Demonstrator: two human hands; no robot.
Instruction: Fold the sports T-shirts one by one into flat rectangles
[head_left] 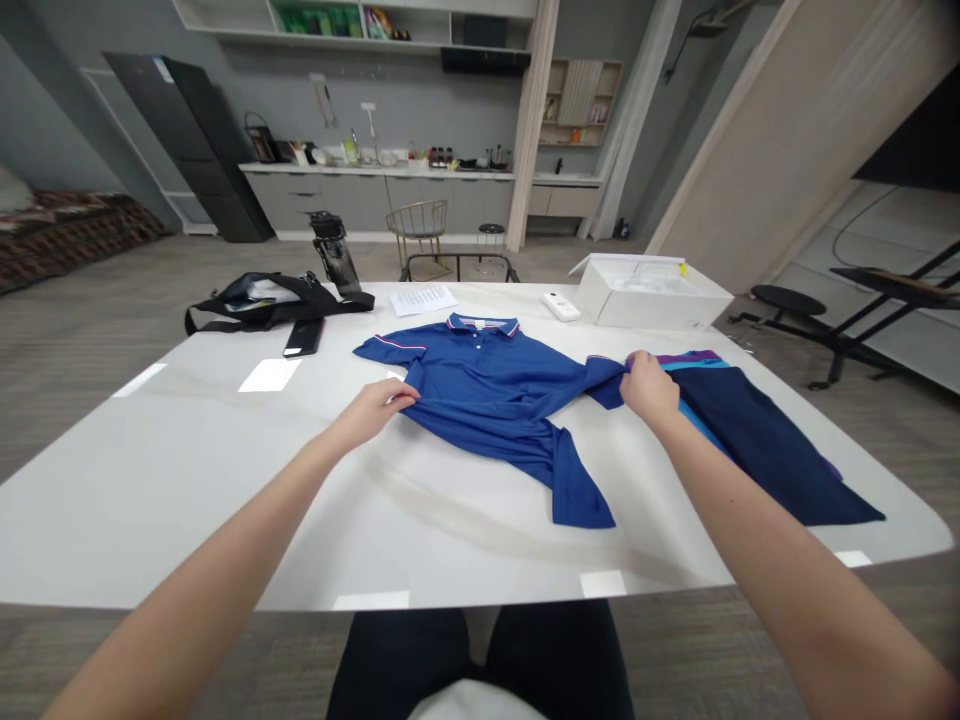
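Note:
A blue polo shirt (502, 375) with red-and-white trim lies on the white table (247, 500), its collar pointing away from me. Its lower part is bunched, and one corner of the hem spreads toward me on the right. My left hand (379, 408) pinches the shirt's left side below the sleeve. On the other side my right hand (649, 388) is closed on the end of the right sleeve, pulling it out taut. Beside my right forearm lies a pile of folded clothes (765, 435), dark navy on top with light blue and purple under it.
A white box (652, 290) stands at the back right, with a small white device (561, 306) beside it. At the back left are a black bag (262, 300), a dark bottle (334, 252) and a phone (304, 338). A printed sheet (422, 300) lies behind the shirt.

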